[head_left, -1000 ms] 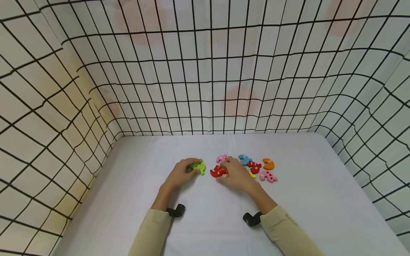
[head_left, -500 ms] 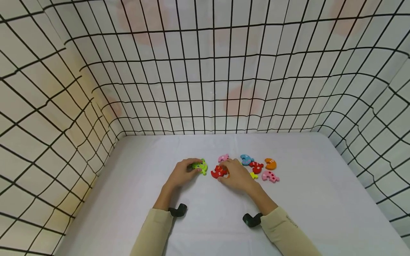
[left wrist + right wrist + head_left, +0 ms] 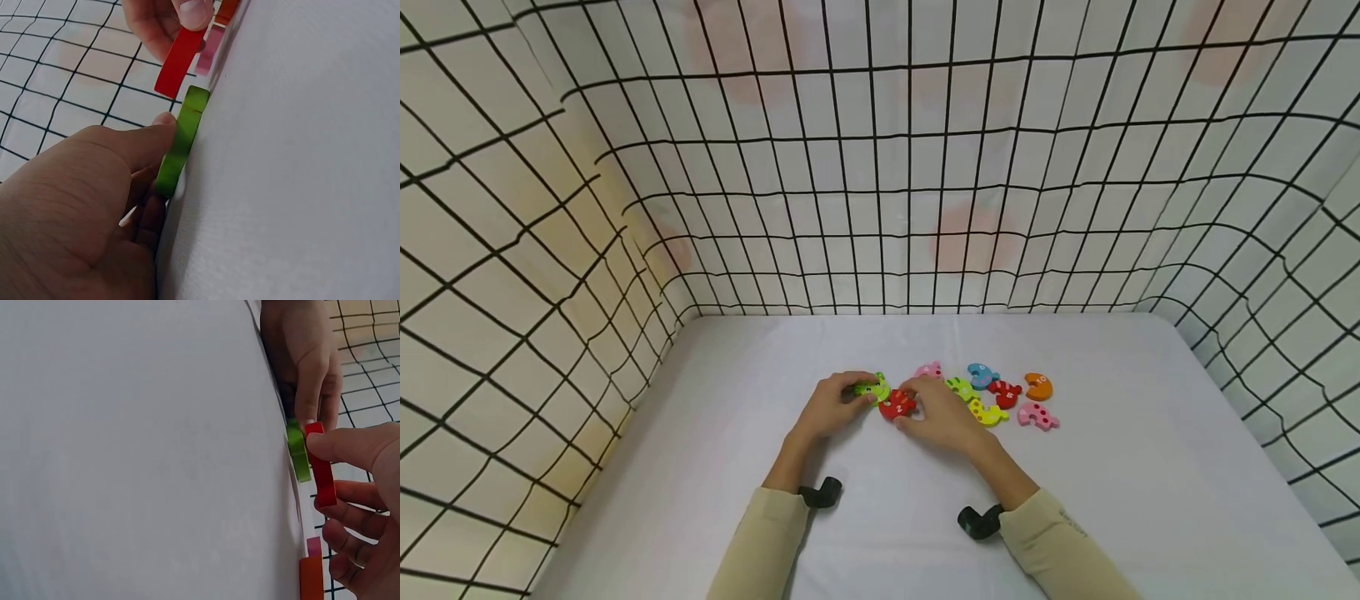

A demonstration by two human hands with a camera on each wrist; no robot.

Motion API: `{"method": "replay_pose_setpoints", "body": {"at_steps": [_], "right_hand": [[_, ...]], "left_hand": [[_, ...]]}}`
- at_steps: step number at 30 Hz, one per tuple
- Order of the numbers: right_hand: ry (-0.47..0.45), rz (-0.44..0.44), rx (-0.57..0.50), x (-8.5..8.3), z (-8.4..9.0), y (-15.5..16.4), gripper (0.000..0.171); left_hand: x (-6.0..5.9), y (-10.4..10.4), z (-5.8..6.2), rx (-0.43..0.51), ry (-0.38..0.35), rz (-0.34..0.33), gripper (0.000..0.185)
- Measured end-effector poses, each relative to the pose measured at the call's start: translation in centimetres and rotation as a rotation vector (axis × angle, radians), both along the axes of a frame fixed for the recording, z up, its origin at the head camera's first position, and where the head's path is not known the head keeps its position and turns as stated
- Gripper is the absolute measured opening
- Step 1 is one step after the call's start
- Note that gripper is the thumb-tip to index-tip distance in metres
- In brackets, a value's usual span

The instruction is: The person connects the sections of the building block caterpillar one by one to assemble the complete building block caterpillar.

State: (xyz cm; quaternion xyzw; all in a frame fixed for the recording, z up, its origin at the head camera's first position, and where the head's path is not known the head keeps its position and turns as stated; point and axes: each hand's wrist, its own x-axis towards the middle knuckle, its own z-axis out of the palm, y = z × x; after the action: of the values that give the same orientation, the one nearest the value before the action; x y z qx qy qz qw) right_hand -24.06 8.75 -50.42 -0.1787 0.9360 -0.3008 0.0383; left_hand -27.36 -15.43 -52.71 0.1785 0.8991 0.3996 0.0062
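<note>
We see bright, even, soft light in the head view, with no glare and only faint shadows under the forearms on the white cloth-covered bench (image 3: 1120, 467). The wide lens bows the black grid lines of the white fabric walls (image 3: 512, 208) strongly toward the edges. Both wrist views look dimmer and greyer. There the near left hand (image 3: 75, 212) is soft and shaded, while the flat green wooden puzzle piece (image 3: 181, 140) stays fairly sharp.
</note>
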Motion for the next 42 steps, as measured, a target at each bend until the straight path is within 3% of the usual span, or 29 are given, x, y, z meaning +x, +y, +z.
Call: {"method": "replay_pose_setpoints", "body": {"at_steps": [21,32,36,42], "right_hand": [[0.009,-0.06,0.096,0.1,-0.1,-1.5,0.055],[0.015,-0.043,0.108,0.2,0.0,-1.8,0.057],[0.0,-0.046,0.074,0.3,0.0,-1.6,0.057],[-0.021,-0.085,-0.073,0.3,0.3,-0.3,0.048]], "left_hand": [[0.2,0.6,0.0,0.026,0.001,0.007,0.029],[0.4,0.6,-0.1,0.016,0.01,0.06,0.031],[0.5,0.8,-0.1,0.026,0.001,0.072,0.03],[0.3,0.9,-0.2,0.02,0.018,0.061,0.03]]}}
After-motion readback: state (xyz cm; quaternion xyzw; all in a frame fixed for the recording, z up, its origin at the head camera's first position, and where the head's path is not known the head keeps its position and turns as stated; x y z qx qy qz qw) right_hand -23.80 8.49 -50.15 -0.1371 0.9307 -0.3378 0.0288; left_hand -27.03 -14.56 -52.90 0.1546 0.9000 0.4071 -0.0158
